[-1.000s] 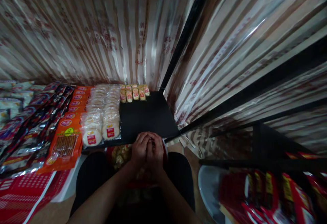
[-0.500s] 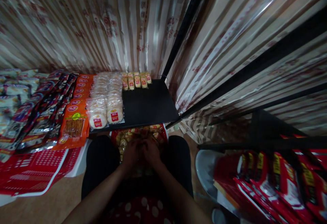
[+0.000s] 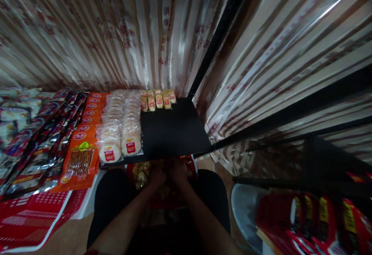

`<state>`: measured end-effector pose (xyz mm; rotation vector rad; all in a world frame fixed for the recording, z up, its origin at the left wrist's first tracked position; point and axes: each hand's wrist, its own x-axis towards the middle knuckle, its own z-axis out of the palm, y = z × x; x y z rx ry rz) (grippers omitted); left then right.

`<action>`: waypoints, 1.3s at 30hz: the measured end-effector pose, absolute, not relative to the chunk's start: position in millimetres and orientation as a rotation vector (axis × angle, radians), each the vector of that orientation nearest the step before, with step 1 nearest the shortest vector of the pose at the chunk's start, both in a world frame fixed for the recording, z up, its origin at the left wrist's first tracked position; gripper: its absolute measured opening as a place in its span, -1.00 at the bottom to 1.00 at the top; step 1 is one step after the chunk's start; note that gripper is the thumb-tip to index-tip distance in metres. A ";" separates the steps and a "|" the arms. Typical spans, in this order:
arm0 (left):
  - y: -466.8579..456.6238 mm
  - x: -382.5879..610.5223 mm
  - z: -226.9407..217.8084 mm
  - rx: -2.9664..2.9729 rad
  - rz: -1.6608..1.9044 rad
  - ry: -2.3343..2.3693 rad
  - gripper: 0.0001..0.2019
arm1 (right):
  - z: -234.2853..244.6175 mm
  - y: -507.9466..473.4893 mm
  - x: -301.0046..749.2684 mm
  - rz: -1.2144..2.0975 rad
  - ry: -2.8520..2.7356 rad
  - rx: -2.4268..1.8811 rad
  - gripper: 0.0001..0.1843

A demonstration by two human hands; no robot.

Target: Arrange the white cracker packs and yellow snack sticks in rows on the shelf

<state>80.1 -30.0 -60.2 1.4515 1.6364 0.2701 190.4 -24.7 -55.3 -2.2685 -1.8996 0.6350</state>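
Observation:
My left hand (image 3: 156,177) and my right hand (image 3: 178,173) reach side by side into a red basket (image 3: 190,163) of small yellow snack packs (image 3: 140,173) between my knees, just below the front edge of a black shelf (image 3: 171,131). The fingers are dark and blurred, so their grip is hidden. At the back of the shelf lies a short row of yellow snack packs (image 3: 158,100). Left of the bare black part stand two rows of white round cakes in clear packs (image 3: 122,125).
Orange packs (image 3: 83,138) and dark foil packs (image 3: 37,135) fill the shelf's left side. A striped foil curtain (image 3: 116,34) hangs behind. A black upright post (image 3: 215,42) marks the shelf's right corner. Red packs (image 3: 314,220) lie lower right, a red-and-white carton (image 3: 31,216) lower left.
My hands, clasped together at the shelf's front edge a second ago, have dropped into the red basket. The view has shifted slightly.

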 end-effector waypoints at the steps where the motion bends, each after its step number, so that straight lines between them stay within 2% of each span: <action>1: -28.4 83.0 -60.8 1.447 0.279 1.627 -0.72 | -56.3 -22.6 190.1 0.659 -1.916 -2.280 -0.68; 8: -21.6 91.7 -60.7 1.340 0.245 1.706 -0.75 | -61.8 -16.9 187.6 0.692 -1.913 -2.313 -0.71; 16: -29.0 78.9 -41.1 1.215 0.339 1.817 -0.70 | -49.8 -29.3 167.9 0.641 -1.800 -2.068 -0.69; 30: -103.1 66.3 2.7 1.205 0.622 1.593 -0.72 | -4.5 -99.3 183.4 0.880 -1.456 -1.705 -0.57; 39: -77.3 96.4 54.6 1.262 1.025 1.351 -0.83 | 50.0 -84.0 212.0 0.939 -1.160 -1.511 -0.57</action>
